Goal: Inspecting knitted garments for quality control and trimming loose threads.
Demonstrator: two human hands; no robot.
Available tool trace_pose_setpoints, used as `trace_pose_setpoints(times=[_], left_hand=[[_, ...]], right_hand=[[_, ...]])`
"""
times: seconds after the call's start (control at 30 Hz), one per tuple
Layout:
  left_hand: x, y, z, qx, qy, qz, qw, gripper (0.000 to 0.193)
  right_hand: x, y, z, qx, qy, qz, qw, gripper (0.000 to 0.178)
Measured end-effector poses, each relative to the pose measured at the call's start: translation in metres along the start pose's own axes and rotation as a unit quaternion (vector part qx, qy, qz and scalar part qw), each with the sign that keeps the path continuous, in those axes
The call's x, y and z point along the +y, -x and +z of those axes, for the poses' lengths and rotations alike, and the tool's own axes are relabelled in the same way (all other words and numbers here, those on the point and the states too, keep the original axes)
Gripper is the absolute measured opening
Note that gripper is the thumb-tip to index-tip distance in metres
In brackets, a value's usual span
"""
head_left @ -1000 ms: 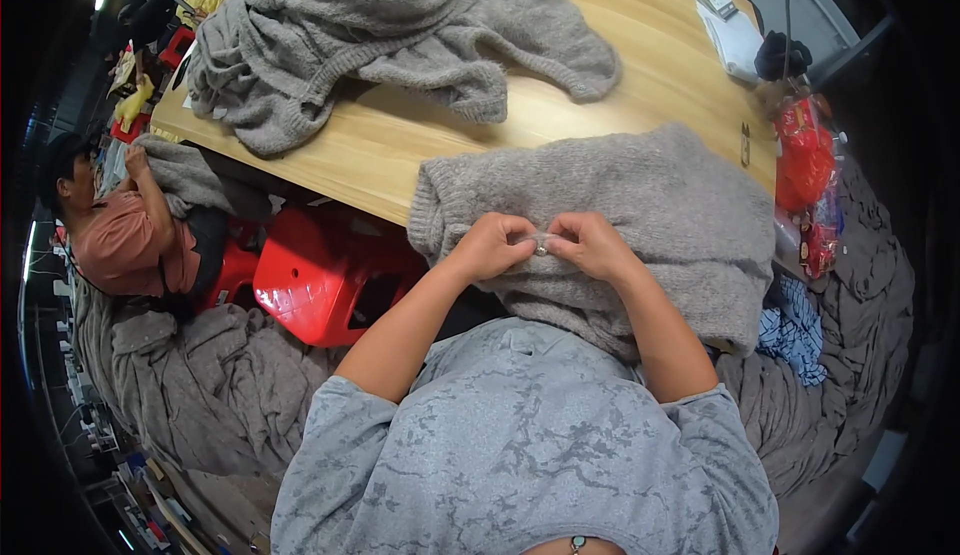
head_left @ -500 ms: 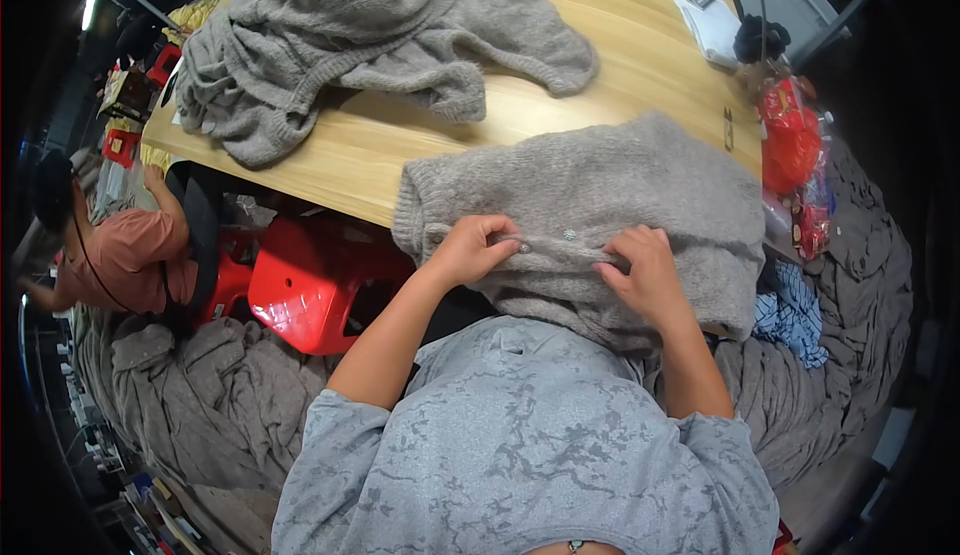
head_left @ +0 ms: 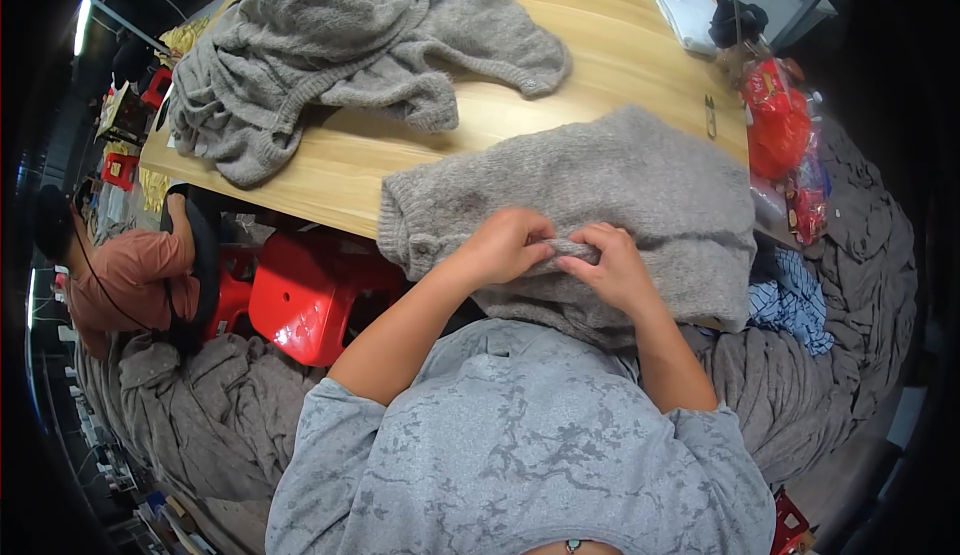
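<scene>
A fuzzy grey-brown knit cardigan (head_left: 620, 170) lies folded at the near edge of the table, partly hanging toward my lap. My left hand (head_left: 512, 245) pinches its front edge, thumb against fingers. Close beside it, my right hand (head_left: 603, 263) grips the same edge, and a short fold of knit bulges between the two. One button (head_left: 422, 245) shows near the ribbed end at the left. Any button under my fingers is hidden.
A second heap of grey knitwear (head_left: 330, 45) covers the table's far left. Thread snips (head_left: 711, 115) lie at right, near a red plastic bag (head_left: 778, 125). A red stool (head_left: 300, 295) stands left, where a person in a salmon shirt (head_left: 135, 275) sits. Grey garments (head_left: 220, 395) are piled around me.
My hands have come together along the cardigan's edge, the left moving right and the right moving left. The shiny buttons seen between them are now covered. The whole view has shifted slightly.
</scene>
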State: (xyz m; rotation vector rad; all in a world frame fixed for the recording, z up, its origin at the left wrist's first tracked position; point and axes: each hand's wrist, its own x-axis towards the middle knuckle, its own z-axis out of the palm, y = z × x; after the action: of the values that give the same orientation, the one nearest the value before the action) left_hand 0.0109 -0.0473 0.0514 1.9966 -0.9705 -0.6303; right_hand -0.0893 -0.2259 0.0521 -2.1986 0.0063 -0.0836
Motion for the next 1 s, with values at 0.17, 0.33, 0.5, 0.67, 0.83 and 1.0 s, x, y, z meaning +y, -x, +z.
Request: trace_pose_setpoints(times=[0.17, 0.33, 0.5, 0.67, 0.83, 1.0], left_hand=[[-0.014, -0.003, 0.001, -0.023, 0.195, -0.113, 0.974, 0.014], [-0.025, -0.004, 0.003, -0.028, 0.356, -0.212, 0.910, 0.008], [-0.032, -0.006, 0.005, -0.058, 0.429, -0.214, 0.876, 0.007], [-0.035, -0.005, 0.004, -0.060, 0.441, -0.207, 0.871, 0.007], [-0.025, -0.005, 0.000, -0.051, 0.414, -0.226, 0.880, 0.009], [-0.008, -0.012, 0.007, -0.018, 0.252, -0.171, 0.952, 0.011]], right_hand=[[0.008, -0.010, 0.011, -0.020, -0.109, 0.087, 0.990, 0.021], [0.014, -0.015, 0.009, -0.052, -0.143, 0.119, 0.981, 0.016], [0.019, -0.017, 0.008, -0.071, -0.184, 0.150, 0.969, 0.014], [0.028, -0.018, 0.005, -0.093, -0.266, 0.174, 0.944, 0.013], [0.031, -0.018, 0.006, -0.084, -0.313, 0.160, 0.932, 0.011], [0.031, -0.018, 0.010, -0.065, -0.301, 0.148, 0.940, 0.014]])
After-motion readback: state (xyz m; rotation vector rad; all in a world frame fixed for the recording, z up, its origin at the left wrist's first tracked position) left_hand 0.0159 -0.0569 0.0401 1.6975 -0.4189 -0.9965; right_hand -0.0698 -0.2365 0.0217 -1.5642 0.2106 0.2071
